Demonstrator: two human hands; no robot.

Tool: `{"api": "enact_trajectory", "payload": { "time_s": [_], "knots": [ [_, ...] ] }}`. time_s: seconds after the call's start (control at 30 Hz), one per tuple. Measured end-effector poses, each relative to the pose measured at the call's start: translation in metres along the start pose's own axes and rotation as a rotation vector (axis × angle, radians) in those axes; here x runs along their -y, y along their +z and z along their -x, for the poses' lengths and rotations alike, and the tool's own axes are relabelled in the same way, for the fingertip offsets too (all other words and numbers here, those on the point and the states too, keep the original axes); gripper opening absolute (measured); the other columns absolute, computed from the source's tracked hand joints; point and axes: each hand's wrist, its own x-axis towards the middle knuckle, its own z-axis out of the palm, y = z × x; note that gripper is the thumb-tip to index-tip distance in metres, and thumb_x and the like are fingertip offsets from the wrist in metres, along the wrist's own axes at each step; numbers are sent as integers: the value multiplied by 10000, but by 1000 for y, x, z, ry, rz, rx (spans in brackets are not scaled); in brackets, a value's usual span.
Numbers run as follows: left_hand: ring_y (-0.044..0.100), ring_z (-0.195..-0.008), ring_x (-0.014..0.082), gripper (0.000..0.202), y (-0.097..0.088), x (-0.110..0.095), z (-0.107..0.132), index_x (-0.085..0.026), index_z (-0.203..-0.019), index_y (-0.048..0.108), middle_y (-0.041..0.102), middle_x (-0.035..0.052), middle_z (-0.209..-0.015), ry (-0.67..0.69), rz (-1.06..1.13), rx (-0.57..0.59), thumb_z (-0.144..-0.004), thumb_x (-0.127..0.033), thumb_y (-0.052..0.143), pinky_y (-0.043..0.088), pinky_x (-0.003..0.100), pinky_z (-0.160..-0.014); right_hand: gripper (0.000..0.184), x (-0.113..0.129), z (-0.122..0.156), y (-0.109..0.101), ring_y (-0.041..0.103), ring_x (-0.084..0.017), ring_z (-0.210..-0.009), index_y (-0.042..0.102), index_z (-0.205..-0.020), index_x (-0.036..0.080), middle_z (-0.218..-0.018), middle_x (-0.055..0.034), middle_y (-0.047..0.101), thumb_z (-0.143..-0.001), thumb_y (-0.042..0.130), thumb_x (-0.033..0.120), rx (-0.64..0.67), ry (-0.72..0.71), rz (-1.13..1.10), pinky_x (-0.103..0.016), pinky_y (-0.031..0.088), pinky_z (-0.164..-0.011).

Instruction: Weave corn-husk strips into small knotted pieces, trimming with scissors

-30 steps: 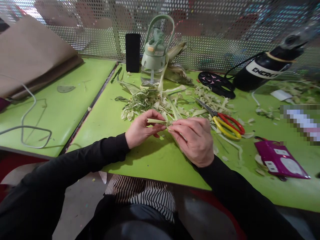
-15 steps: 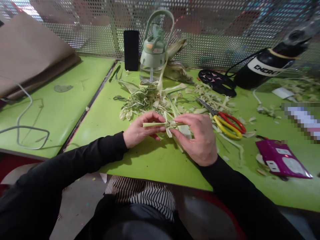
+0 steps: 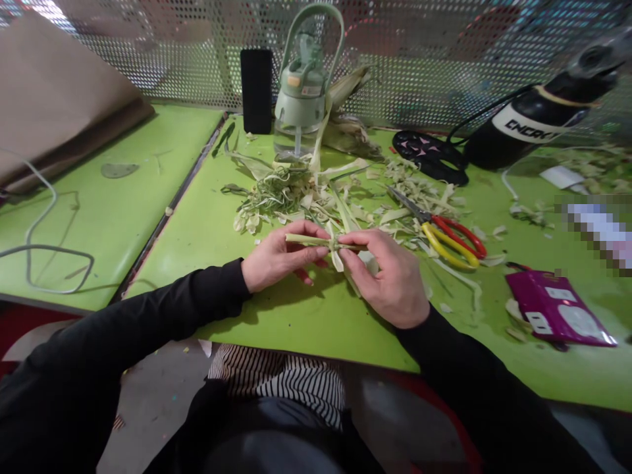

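While your left hand and right hand pinch crossed husk strips, grip centrally: likely light, pliant, tearable.

1. One left hand, one right hand
2. One held husk piece
3. One pair of scissors, two handles
4. Two bottles
5. One black phone
6. One purple pouch
7. Husk scraps, too many to count

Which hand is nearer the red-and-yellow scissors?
Right. The right hand is close to the scissors, on their left; the left hand is farther left, beyond the right hand.
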Motion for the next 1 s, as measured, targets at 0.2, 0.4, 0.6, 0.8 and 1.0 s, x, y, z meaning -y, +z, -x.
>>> {"api": "enact_trajectory", "payload": {
  "time_s": [0.2,0.4,0.6,0.8,1.0],
  "knots": [
    [623,-501,41,189,-8,-7,-2,-115,-1063,630,705,71,-1010,-168,-4,23,-930,-225,553,353,122,-324,200,-7,-2,1,554,-148,-618,602,-883,229,-712,3,594,-905,576,426,112,449,-447,-277,463,-570],
    [624,-538,50,211,-10,-4,-2,-113,-954,612,739,91,-961,-244,2,82,-935,-320,575,406,149,-415,168,-7,-2,3,556,-134,-660,602,-880,225,-749,6,590,-900,591,391,106,485,-555,-262,475,-617],
    [662,-779,110,356,-6,7,-5,-169,-994,526,677,4,-850,70,-11,20,-753,-190,788,524,255,-740,63,-4,-2,2,613,-159,-726,643,-886,216,-827,-17,673,-904,603,262,90,201,-225,-290,485,-672],
    [642,-896,123,226,-5,8,-1,-160,-985,621,654,42,-1035,342,-288,-15,-791,-174,736,525,278,-855,79,-1,1,7,621,-168,-717,662,-896,195,-808,-35,678,-921,601,239,34,-16,-76,-308,492,-659],
    [632,-737,102,232,-11,7,0,-138,-983,637,662,27,-861,260,-283,-28,-810,-261,730,529,233,-688,127,-7,-6,-21,653,-194,-830,692,-915,196,-909,-58,715,-905,638,311,16,-14,-64,-358,522,-755]
  ]
}}
